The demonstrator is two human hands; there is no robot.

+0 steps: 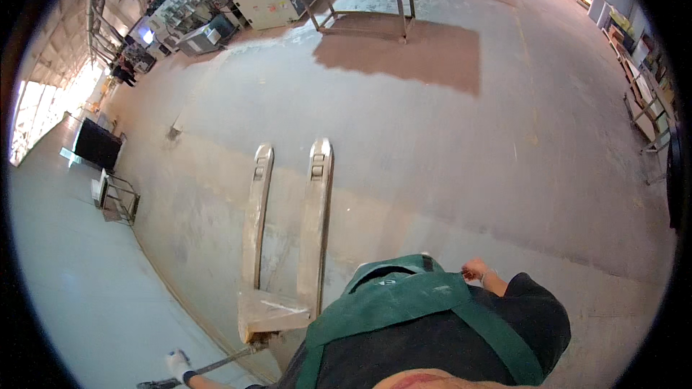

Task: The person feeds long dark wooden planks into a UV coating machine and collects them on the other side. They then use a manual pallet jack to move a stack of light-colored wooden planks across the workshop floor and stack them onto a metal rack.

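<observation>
A worn pallet jack stands on the floor, its two long forks (317,223) pointing away from me and bearing nothing. Its dark handle (223,362) leans down toward the lower left. My left hand (178,365), in a whitish glove with a dark cuff, is closed at the handle's end; the fingers show only in part. On the other side, my right hand (474,269) is bare and curled in front of my body, with nothing visible in it. A green apron (404,295) over my dark shirt covers the lower middle.
Ahead stands a metal-legged table (404,11) stacked with long wooden strips. Machines (198,18) line the far left, with a person (124,72) near them. A small metal frame cart (119,198) stands left. Racks with boards (645,101) run along the right.
</observation>
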